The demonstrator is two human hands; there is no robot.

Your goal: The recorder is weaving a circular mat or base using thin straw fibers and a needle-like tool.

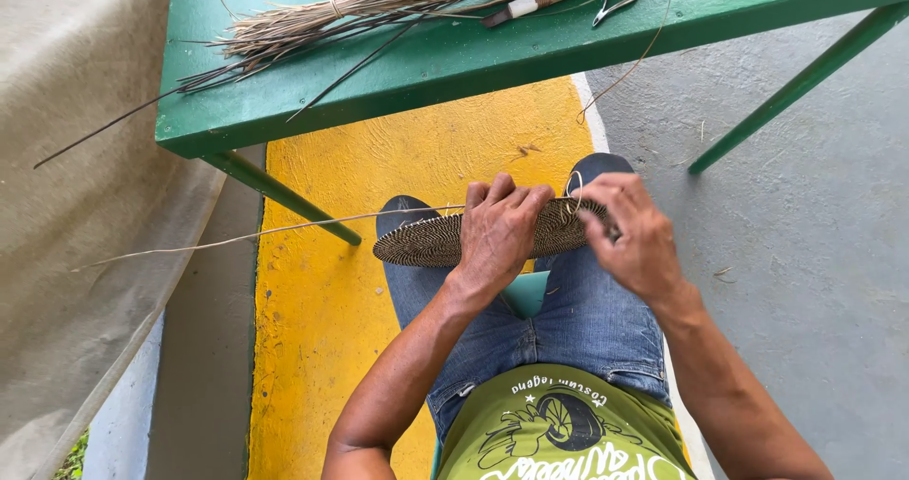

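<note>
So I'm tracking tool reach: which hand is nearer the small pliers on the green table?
Right. The right hand sits below the pliers; the left hand is farther left.

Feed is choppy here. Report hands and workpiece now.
Left hand clamped over woven disc on lap. Right hand pinching at disc's right edge. Loose fibre strand trails left; nothing obstructing.

A green worktop (pixel 454 59) spans the far part of the scene, standing on slanted green legs (pixel 284 191), one at the left and one at the right. The floor beneath is smooth concrete, with a bright yellow painted strip (pixel 331 300) in the middle, edged by a thin white line, and plain grey floor (pixel 814 253) to the right. A pale grey tarpaulin (pixel 76 205) hangs along the left. Soft, even daylight falls throughout.
</note>
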